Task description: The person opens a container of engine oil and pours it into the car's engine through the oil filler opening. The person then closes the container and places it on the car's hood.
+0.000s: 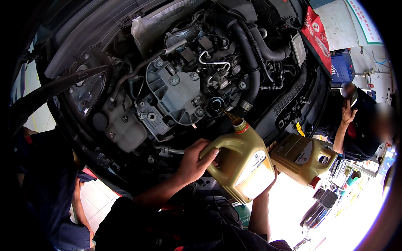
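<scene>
A gold plastic oil jug [245,161] is tilted toward the engine between my two hands. My left hand [197,161] is wrapped round its handle, the thumb on top. Under the jug's lower end and right side lies my right hand [270,184], mostly hidden behind it. Amber oil [230,116] runs from the red-ringed mouth toward the round filler opening [217,103] in the engine. Beside that opening is the grey engine bracket [176,81].
A second gold jug [293,152] with a red cap lies at the bay's front edge. Black hoses [253,79] arch over the engine. A coolant tank [125,129] sits left, near a strut [63,85]. Two other people stand nearby: one at left, one at right holding a phone.
</scene>
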The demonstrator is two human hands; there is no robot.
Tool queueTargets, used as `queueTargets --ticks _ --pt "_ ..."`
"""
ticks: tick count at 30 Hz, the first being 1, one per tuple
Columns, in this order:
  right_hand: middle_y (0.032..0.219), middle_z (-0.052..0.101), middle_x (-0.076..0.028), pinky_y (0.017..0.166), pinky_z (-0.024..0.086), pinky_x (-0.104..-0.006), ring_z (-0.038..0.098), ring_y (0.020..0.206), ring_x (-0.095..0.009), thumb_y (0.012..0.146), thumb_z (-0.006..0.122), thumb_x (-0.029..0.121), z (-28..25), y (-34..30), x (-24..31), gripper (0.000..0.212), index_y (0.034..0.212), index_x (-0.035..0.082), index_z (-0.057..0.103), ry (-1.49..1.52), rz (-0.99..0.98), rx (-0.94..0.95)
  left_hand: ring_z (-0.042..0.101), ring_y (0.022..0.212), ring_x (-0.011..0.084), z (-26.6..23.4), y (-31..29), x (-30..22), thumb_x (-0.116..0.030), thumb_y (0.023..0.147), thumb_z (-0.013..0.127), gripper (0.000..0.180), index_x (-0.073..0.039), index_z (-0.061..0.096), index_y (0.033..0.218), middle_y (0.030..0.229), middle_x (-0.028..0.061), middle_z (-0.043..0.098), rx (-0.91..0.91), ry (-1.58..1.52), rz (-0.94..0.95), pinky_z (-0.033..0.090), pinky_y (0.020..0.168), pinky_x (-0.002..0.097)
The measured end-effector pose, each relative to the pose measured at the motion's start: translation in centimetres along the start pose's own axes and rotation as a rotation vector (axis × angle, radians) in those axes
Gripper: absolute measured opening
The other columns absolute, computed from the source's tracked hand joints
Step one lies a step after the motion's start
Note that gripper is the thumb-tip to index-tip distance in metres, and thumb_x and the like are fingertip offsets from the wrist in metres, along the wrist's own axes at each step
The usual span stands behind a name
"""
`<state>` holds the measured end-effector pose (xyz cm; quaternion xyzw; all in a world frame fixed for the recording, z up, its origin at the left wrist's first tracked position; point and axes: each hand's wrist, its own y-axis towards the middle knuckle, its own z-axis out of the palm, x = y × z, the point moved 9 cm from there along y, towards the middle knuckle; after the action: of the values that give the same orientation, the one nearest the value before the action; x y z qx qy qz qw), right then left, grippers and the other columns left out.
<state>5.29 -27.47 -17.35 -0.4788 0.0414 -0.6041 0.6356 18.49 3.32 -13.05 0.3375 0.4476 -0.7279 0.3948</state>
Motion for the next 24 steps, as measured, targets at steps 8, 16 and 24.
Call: queueTargets --ticks 8,16,24 --pt "0.134 0.070 -0.020 0.101 0.056 -0.0487 0.070 0.116 -0.036 0.107 0.041 0.054 -0.2 0.2 0.2 0.066 0.140 0.002 0.063 -0.002 -0.014 -0.001 0.073 0.084 0.0160 0.0 0.0 0.3 -0.017 0.108 0.064 0.028 0.009 0.064 0.118 0.109 0.0089 0.061 0.003 -0.021 -0.007 0.064 0.070 0.0300" --pt "0.134 0.070 -0.019 0.102 0.056 -0.0484 0.070 0.117 -0.036 0.107 0.041 0.056 0.7 -0.1 0.1 0.067 0.139 0.002 0.063 0.015 -0.003 -0.005 0.072 0.082 0.0163 -0.1 -0.1 0.3 -0.018 0.108 0.064 0.028 0.009 0.063 0.119 0.109 0.0090 0.060 0.000 -0.011 0.004 0.063 0.068 0.0292" --pt "0.134 0.070 -0.019 0.103 0.056 -0.0480 0.070 0.118 -0.035 0.107 0.041 0.055 0.1 -0.1 0.2 0.067 0.140 0.002 0.063 0.013 -0.006 -0.019 0.072 0.081 0.0163 -0.2 -0.1 0.4 -0.017 0.108 0.064 0.029 0.009 0.063 0.119 0.109 0.0092 0.060 -0.005 -0.008 0.008 0.064 0.068 0.0290"
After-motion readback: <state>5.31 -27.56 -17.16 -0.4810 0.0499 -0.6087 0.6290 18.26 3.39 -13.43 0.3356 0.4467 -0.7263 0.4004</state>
